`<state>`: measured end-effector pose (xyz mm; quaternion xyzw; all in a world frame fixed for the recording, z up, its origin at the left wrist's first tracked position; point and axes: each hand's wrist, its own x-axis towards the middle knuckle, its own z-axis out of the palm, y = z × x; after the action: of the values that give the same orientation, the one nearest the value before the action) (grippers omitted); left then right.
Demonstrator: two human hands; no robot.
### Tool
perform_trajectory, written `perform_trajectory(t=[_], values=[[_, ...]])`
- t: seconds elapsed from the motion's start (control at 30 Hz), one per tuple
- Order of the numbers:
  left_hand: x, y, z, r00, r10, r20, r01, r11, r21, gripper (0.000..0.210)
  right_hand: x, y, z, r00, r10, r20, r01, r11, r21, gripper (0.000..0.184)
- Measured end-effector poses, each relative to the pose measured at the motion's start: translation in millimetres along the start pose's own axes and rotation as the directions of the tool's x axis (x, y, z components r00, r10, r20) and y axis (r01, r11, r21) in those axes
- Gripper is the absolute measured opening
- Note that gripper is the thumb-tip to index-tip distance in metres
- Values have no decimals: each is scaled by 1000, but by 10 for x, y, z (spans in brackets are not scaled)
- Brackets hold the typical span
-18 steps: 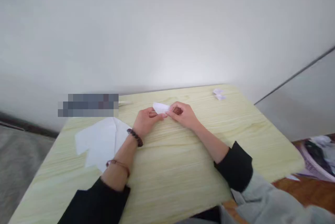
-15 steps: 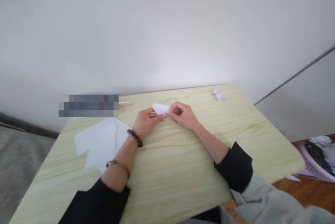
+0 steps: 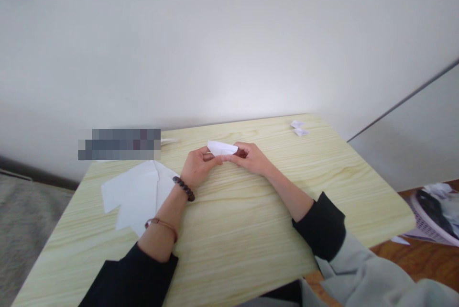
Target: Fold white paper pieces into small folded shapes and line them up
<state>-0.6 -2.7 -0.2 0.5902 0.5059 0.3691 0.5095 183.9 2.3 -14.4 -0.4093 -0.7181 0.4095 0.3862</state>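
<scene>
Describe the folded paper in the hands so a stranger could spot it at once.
Find the wood-grained table, then the left hand and right hand close together. Between them is the folded white paper; unlike the sheets and two folded pieces lying on the table, it is held.

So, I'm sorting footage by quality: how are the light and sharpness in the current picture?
Head view: light is soft, the wall brightest beyond the folded paper; head view: shadows on the table are faint; head view: the left hand and right hand look fairly sharp; head view: a pixelated block hides whatever lies at the back left.
</scene>
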Motion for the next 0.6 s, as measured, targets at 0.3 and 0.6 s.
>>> perform_trajectory(t=[0.3, 0.6], values=[[15, -27, 5, 1000, 0, -4, 0, 1000, -23, 47, 1, 70, -33, 998, 13, 60, -19, 996, 87, 31], [20, -19, -11, 998, 4, -70, -6, 999, -34, 30, 19, 108, -47, 993, 53, 108, -78, 968, 240, 38]])
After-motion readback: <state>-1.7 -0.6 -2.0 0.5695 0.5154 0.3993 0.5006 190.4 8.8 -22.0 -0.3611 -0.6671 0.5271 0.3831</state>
